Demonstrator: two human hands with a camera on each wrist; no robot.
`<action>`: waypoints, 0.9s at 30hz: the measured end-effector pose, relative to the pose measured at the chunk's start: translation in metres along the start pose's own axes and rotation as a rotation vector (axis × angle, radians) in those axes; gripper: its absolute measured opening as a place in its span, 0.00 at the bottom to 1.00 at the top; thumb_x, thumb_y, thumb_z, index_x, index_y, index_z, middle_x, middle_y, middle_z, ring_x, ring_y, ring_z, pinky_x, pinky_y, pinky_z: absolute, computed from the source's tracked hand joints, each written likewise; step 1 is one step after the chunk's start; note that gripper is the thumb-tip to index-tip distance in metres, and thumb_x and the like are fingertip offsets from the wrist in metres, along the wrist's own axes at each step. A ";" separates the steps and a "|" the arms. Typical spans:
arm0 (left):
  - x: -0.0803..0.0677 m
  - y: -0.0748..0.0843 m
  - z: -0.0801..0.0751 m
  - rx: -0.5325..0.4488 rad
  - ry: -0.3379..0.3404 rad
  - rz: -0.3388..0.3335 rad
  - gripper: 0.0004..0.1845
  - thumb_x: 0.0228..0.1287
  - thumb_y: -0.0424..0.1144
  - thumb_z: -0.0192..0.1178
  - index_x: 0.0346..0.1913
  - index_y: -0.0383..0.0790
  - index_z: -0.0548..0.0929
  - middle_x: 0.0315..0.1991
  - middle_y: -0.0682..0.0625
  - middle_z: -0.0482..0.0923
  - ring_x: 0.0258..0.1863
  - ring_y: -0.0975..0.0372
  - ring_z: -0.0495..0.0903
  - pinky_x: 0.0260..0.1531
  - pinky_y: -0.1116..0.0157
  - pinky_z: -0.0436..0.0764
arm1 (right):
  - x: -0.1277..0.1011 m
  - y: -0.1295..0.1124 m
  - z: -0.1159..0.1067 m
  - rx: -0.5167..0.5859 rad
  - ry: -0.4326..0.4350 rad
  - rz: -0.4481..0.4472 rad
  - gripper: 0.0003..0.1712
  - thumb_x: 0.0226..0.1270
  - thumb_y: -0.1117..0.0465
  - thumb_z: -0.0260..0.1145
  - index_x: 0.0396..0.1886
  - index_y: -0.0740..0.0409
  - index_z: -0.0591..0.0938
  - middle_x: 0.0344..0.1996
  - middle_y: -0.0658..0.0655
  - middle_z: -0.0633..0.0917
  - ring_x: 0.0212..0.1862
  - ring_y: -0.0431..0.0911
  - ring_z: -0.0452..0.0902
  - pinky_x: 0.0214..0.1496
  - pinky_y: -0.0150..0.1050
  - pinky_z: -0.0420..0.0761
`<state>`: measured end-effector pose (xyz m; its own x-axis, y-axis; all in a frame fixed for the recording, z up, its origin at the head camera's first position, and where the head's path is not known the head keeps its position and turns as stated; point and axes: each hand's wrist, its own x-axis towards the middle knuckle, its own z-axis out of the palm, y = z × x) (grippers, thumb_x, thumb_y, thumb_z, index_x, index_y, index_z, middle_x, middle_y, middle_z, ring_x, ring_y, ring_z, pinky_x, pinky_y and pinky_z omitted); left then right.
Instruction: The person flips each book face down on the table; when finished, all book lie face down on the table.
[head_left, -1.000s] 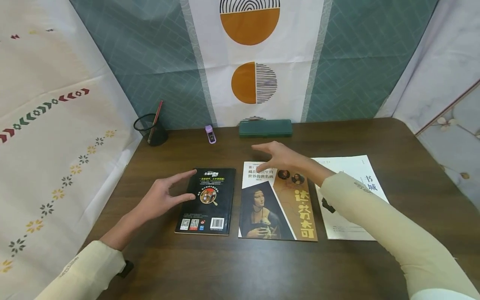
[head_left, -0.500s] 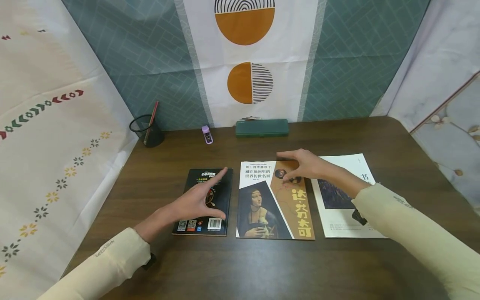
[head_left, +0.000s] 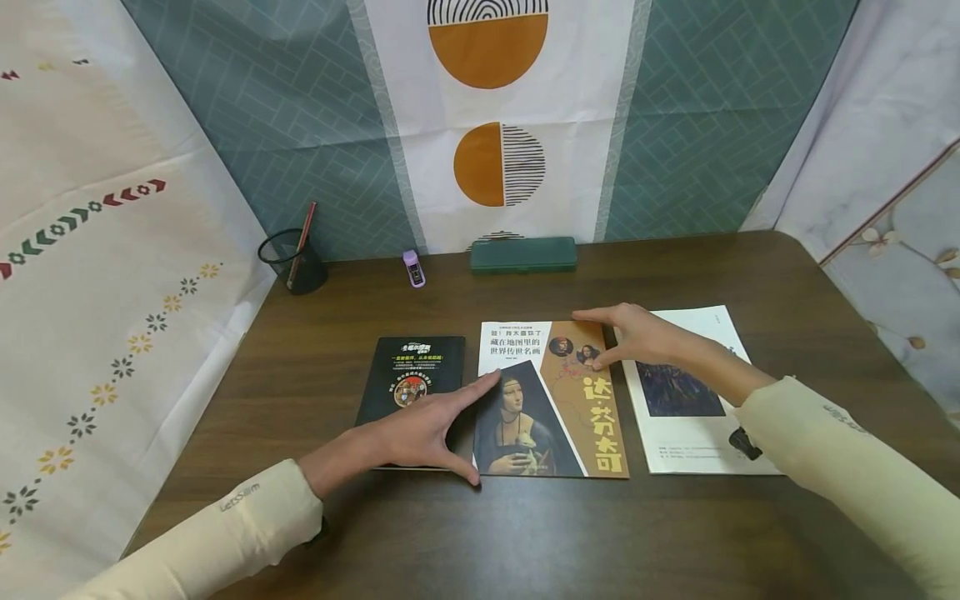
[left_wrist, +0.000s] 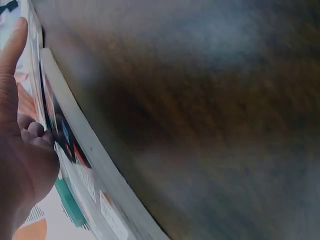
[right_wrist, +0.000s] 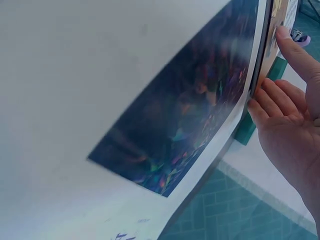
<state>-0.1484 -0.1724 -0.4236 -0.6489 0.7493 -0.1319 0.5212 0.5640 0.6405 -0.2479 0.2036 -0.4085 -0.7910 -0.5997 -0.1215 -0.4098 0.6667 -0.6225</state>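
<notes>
Flat on the table lies a brown-and-white book (head_left: 528, 417) with a portrait of a woman on its cover. My left hand (head_left: 420, 429) reaches over a black book (head_left: 416, 367), its thumb and index finger spread at the portrait book's left edge. At that book's right edge is my right hand (head_left: 641, 335), thumb and index finger parted over the brown part of the cover. Whether either hand presses on it, I cannot tell. In the right wrist view, a white book (right_wrist: 60, 100) with a dark picture lies beside my right hand (right_wrist: 290, 112).
Along the back of the table (head_left: 517, 542) stand a black mesh pen holder (head_left: 306, 275) with a red pencil (head_left: 306, 229), a small purple-cased item (head_left: 414, 269) and a green case (head_left: 523, 255). Patterned cloths (head_left: 315, 125) hang behind and at the sides.
My left hand has moved right, from the black book to the portrait book's left edge. My right hand has moved right and slightly nearer, to its right edge. The books lie still.
</notes>
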 end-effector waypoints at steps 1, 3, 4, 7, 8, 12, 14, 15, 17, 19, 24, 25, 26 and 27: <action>0.000 0.000 0.001 0.004 -0.008 0.004 0.73 0.49 0.64 0.83 0.88 0.55 0.42 0.87 0.56 0.47 0.82 0.60 0.57 0.75 0.48 0.67 | -0.001 0.000 0.000 0.003 0.001 0.004 0.50 0.62 0.60 0.83 0.79 0.68 0.68 0.73 0.71 0.74 0.74 0.70 0.66 0.72 0.68 0.69; 0.001 0.001 0.002 0.023 -0.025 0.003 0.73 0.48 0.64 0.82 0.88 0.56 0.42 0.87 0.57 0.45 0.82 0.61 0.55 0.75 0.49 0.67 | -0.003 0.001 0.001 0.018 0.000 0.009 0.51 0.61 0.61 0.83 0.79 0.68 0.68 0.73 0.71 0.74 0.75 0.70 0.66 0.73 0.68 0.67; 0.001 0.001 0.002 0.032 -0.032 0.001 0.73 0.48 0.64 0.83 0.88 0.56 0.42 0.87 0.57 0.44 0.83 0.61 0.54 0.76 0.49 0.66 | -0.003 0.001 0.002 0.028 -0.001 0.012 0.51 0.61 0.61 0.83 0.79 0.68 0.68 0.73 0.71 0.74 0.75 0.70 0.65 0.74 0.68 0.67; 0.002 0.002 0.003 0.060 -0.046 0.001 0.73 0.49 0.64 0.82 0.88 0.56 0.42 0.87 0.57 0.43 0.83 0.61 0.52 0.76 0.50 0.65 | -0.004 0.003 0.004 0.045 -0.001 0.016 0.51 0.61 0.62 0.83 0.80 0.68 0.67 0.73 0.71 0.74 0.75 0.70 0.65 0.74 0.67 0.66; 0.002 0.002 0.003 0.070 -0.049 0.003 0.72 0.49 0.63 0.82 0.88 0.55 0.42 0.87 0.57 0.43 0.84 0.61 0.51 0.76 0.50 0.65 | -0.004 0.004 0.004 0.044 -0.001 0.013 0.51 0.61 0.63 0.83 0.80 0.69 0.67 0.73 0.71 0.74 0.75 0.70 0.66 0.74 0.67 0.67; 0.003 0.003 0.003 0.124 -0.052 0.024 0.70 0.51 0.63 0.81 0.88 0.51 0.45 0.87 0.54 0.44 0.84 0.60 0.50 0.76 0.49 0.65 | -0.006 0.004 0.004 0.026 -0.002 -0.006 0.51 0.61 0.62 0.82 0.79 0.69 0.67 0.73 0.71 0.74 0.74 0.70 0.67 0.73 0.66 0.69; 0.004 0.004 0.003 0.171 -0.049 0.039 0.68 0.53 0.64 0.80 0.88 0.49 0.47 0.87 0.53 0.46 0.83 0.59 0.52 0.75 0.48 0.67 | -0.007 0.004 0.003 0.025 -0.012 -0.014 0.51 0.62 0.62 0.82 0.79 0.69 0.67 0.73 0.71 0.74 0.74 0.70 0.67 0.72 0.66 0.70; 0.004 0.004 0.002 0.203 -0.049 0.050 0.67 0.55 0.65 0.79 0.88 0.48 0.48 0.87 0.52 0.48 0.83 0.58 0.53 0.75 0.49 0.68 | -0.007 0.005 0.003 0.028 -0.018 -0.013 0.50 0.62 0.62 0.82 0.80 0.69 0.67 0.74 0.71 0.74 0.74 0.70 0.67 0.72 0.66 0.70; 0.003 0.004 0.001 0.274 -0.045 0.088 0.63 0.58 0.66 0.76 0.87 0.45 0.51 0.86 0.50 0.51 0.82 0.56 0.57 0.73 0.50 0.71 | -0.007 0.005 0.003 0.031 -0.030 -0.015 0.50 0.63 0.62 0.81 0.80 0.68 0.66 0.74 0.70 0.73 0.75 0.69 0.66 0.72 0.65 0.71; 0.002 0.004 0.000 0.364 -0.033 0.151 0.59 0.62 0.68 0.72 0.86 0.42 0.56 0.84 0.47 0.57 0.79 0.55 0.63 0.70 0.53 0.75 | -0.007 0.004 0.002 0.028 -0.037 -0.017 0.50 0.64 0.62 0.81 0.80 0.68 0.66 0.75 0.70 0.72 0.75 0.70 0.65 0.72 0.65 0.71; 0.000 0.001 0.000 0.581 0.044 0.364 0.47 0.69 0.65 0.66 0.79 0.35 0.69 0.75 0.43 0.73 0.69 0.55 0.78 0.60 0.59 0.83 | -0.005 0.007 0.001 0.023 -0.054 -0.009 0.51 0.64 0.61 0.81 0.81 0.67 0.66 0.75 0.69 0.72 0.76 0.69 0.64 0.72 0.66 0.70; 0.000 0.001 0.001 0.603 0.060 0.398 0.45 0.70 0.63 0.66 0.78 0.35 0.71 0.73 0.43 0.75 0.68 0.55 0.80 0.58 0.60 0.84 | -0.005 0.008 0.001 0.026 -0.057 -0.009 0.51 0.64 0.61 0.81 0.81 0.67 0.66 0.76 0.69 0.71 0.77 0.69 0.64 0.73 0.66 0.69; 0.000 0.001 0.001 0.619 0.076 0.427 0.43 0.71 0.62 0.66 0.76 0.34 0.73 0.71 0.43 0.77 0.66 0.56 0.81 0.57 0.60 0.85 | -0.005 0.009 0.001 0.030 -0.062 -0.007 0.51 0.64 0.60 0.81 0.81 0.66 0.65 0.76 0.69 0.71 0.77 0.69 0.63 0.73 0.66 0.69; 0.000 0.001 0.001 0.630 0.090 0.450 0.41 0.71 0.61 0.66 0.75 0.34 0.75 0.70 0.44 0.79 0.65 0.56 0.82 0.55 0.61 0.85 | -0.004 0.009 0.001 0.034 -0.067 -0.008 0.52 0.64 0.60 0.81 0.81 0.66 0.65 0.76 0.69 0.71 0.77 0.69 0.62 0.73 0.67 0.68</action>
<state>-0.1473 -0.1716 -0.4241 -0.3284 0.9372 0.1176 0.9443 0.3229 0.0632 -0.2474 0.2115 -0.4147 -0.7548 -0.6343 -0.1672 -0.3997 0.6469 -0.6494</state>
